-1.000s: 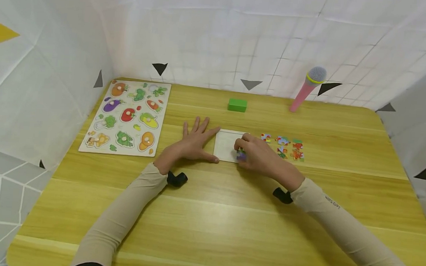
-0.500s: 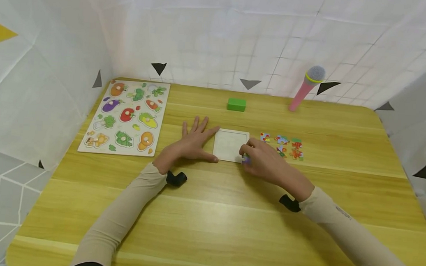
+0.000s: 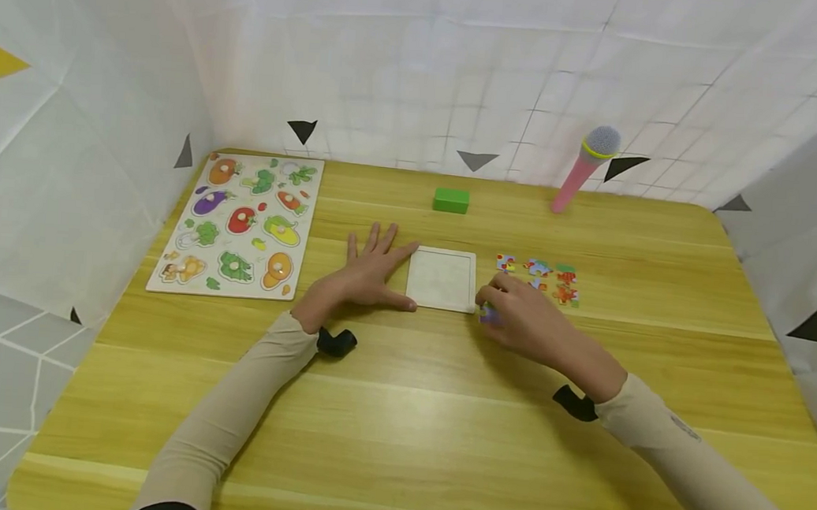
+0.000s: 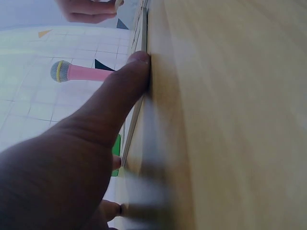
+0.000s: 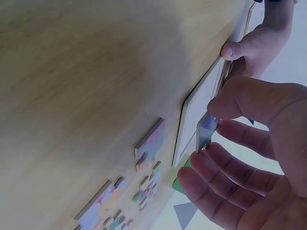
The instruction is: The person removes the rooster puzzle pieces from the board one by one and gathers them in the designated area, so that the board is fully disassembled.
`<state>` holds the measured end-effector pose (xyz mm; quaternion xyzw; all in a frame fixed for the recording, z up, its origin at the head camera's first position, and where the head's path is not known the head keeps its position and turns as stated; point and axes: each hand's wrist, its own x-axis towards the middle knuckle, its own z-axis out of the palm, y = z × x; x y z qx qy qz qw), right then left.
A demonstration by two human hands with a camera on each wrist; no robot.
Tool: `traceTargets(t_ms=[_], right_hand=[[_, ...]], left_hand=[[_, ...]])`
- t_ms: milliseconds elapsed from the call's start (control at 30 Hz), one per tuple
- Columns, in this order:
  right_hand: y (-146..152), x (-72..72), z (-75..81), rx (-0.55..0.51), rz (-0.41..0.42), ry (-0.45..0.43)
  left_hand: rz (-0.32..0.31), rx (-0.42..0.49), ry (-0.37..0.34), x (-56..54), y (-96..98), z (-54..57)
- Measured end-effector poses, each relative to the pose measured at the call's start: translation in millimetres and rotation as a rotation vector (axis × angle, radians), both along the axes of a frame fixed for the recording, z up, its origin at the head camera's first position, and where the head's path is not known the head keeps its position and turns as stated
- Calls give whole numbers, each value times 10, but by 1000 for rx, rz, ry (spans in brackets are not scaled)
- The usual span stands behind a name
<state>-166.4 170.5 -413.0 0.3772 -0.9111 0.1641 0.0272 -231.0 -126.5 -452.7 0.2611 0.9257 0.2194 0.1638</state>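
My left hand (image 3: 367,278) lies on the table with its fingers spread, thumb and index fingertips right at the left edge of a small square puzzle tray (image 3: 441,279). The tray is bare inside its raised rim. Just beyond its lower right corner, my right hand (image 3: 532,323) pinches a purple-blue jigsaw piece (image 5: 207,128) between thumb and fingertips; in the head view the fingers partly hide that piece. Several more jigsaw pieces (image 3: 565,294) lie in loose rows behind the right hand, which covers some of them. The right wrist view shows them flat on the wood.
On the left lies a wooden vegetable peg board (image 3: 249,292). A green block (image 3: 451,201) sits behind the tray. Toward the back right, a pink toy microphone (image 3: 576,180) leans near the white patterned wall cloth.
My right hand has moved right and slightly nearer with the jigsaw piece, from over the tray to beside it, uncovering the tray's right side. The left hand keeps its place.
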Motion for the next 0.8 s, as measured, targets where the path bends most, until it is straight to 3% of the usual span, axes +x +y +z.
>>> traceTargets(t_ms=[800], right_hand=[[387, 128, -4, -50, -53, 35]], left_hand=[[-10, -9, 8, -1, -6, -13]])
